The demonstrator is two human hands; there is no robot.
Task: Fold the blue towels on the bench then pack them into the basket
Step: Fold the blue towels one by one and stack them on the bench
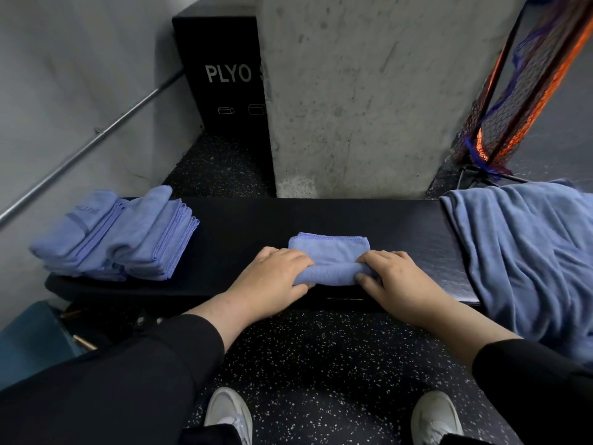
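- My left hand [272, 277] grips the left end of a small blue towel [330, 256], fingers curled over its near fold and thumb tucked under.
- My right hand [396, 281] pinches the right end of the same fold, fingers on top, thumb at the front.
- The towel lies at the middle of the black table [240, 239], near its front edge, its far half flat and its near edge doubled up between my hands.
- A stack [128, 236] of folded blue towels sits at the table's left end, well apart from my hands.
- A heap [526, 252] of unfolded blue cloth drapes over the right end.
- A teal bin [29, 345] stands on the floor at lower left; I cannot tell what it holds.
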